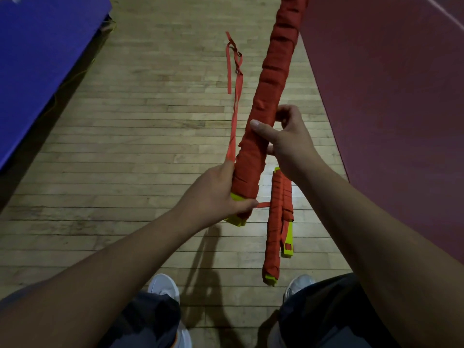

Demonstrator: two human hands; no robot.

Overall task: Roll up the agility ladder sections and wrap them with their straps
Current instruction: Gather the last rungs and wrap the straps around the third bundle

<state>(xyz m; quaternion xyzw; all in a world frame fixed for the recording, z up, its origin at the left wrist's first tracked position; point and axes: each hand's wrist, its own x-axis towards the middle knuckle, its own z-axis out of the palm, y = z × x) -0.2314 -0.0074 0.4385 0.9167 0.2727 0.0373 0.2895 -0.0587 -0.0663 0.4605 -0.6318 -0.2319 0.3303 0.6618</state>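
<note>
The left hand (218, 194) is gripping the near end of the long red bundle (266, 96) and pinching its loose strap (234, 101). The right hand (283, 139) is clasping the bundle's middle above the wooden floor (125, 146), where a second wrapped bundle (276, 222) is lying near the red mat's (389, 96) edge.

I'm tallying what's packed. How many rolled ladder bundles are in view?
2. One bundle is held up by the left hand and right hand; the other bundle lies on the floor by the feet. Others may be out of frame.

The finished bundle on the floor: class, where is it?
The finished bundle lies on the wooden floor, lower right of centre, below the right hand.
</note>
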